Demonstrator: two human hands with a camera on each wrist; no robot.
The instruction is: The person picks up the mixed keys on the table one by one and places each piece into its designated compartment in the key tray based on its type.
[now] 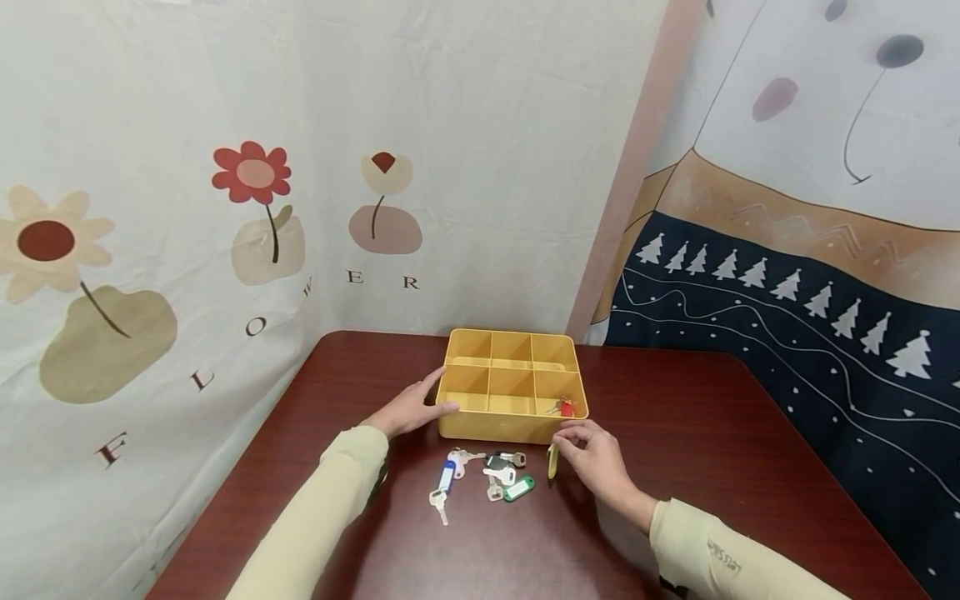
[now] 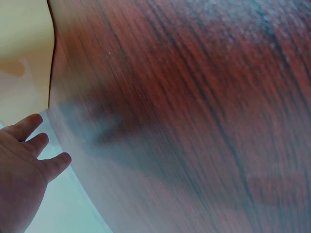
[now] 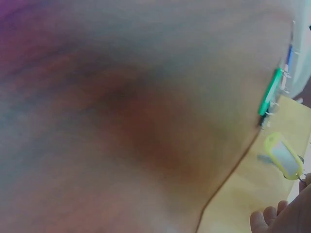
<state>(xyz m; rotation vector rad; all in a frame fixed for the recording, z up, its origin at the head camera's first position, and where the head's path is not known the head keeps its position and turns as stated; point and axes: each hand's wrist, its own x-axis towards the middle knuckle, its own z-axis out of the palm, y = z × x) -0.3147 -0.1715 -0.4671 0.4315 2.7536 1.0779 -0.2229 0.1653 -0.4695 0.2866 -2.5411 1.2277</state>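
Right hand (image 1: 596,458): grasping, finger and thumb pinching the yellow key tag by its ring end.
Yellow key tag (image 1: 552,461): rounded, frame-like oblong with a pale label, hanging at the right hand's fingertips.
Left hand (image 1: 411,409): unclenched, fingers extended along the box's side, thumb at its front rim.
Yellow box (image 1: 491,427): smooth, plastic-looking, six square-cornered compartments, between and ahead of both hands.
Red key tag (image 1: 567,408): with a metal key, in the near-right compartment just beyond the right hand.
Blue key tag (image 1: 446,476), green key tag (image 1: 519,489), black key tag (image 1: 497,461): with shiny keys, left of the right hand.
Counter (image 1: 675,417): reddish-brown, streaky wood grain, beneath both hands.
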